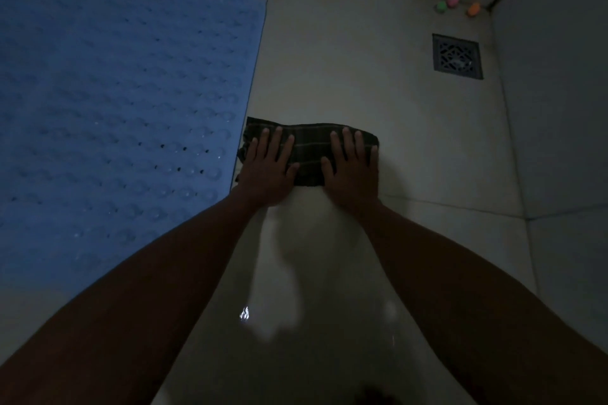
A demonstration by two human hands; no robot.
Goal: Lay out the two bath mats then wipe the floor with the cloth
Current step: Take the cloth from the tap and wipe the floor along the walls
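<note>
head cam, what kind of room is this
Most likely a bathroom or shower area: tiled floor with a square metal floor drain, and a blue studded bath mat laid flat. Both hands press a dark striped cloth onto the tiles.

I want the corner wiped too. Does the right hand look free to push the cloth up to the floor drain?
Probably yes: bare tile lies between the cloth, under the right hand, and the floor drain. The small colourful objects sit beyond it.
</note>
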